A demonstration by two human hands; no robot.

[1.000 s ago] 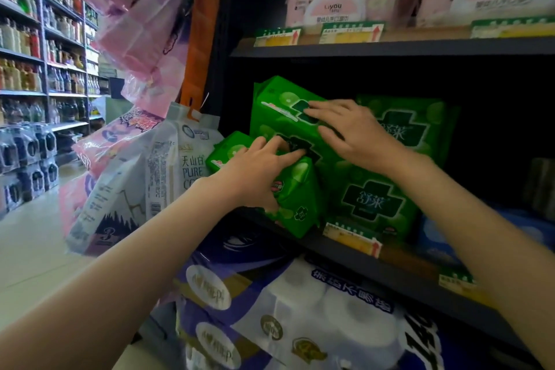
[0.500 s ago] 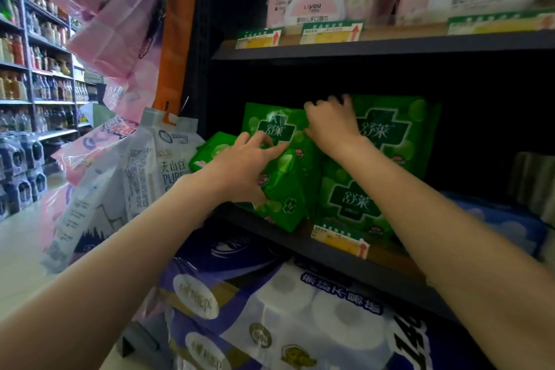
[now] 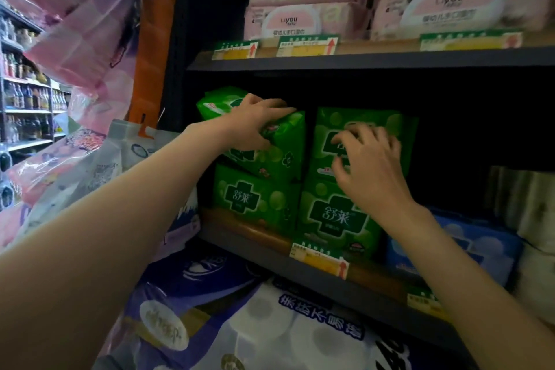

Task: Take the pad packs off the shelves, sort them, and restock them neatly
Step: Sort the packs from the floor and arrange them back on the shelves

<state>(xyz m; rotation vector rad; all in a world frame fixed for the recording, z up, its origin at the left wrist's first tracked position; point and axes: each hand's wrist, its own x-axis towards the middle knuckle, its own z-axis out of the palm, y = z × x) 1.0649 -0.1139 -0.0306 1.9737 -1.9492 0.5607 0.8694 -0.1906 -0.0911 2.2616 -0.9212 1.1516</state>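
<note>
Both arms reach up to the middle shelf [image 3: 270,246]. My left hand [image 3: 255,126] grasps the upper-left green pad pack [image 3: 279,153], tilted, thumb beneath and fingers over its top edge. My right hand [image 3: 366,165] lies with curled fingers against the upper-right green pack [image 3: 363,123]; whether it grips I cannot tell. Half a second ago both hands worked lower on one pack; now four packs stand in two stacks.

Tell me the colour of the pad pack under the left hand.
Green with paler green circles, on the pad pack seen in the head view.
</note>
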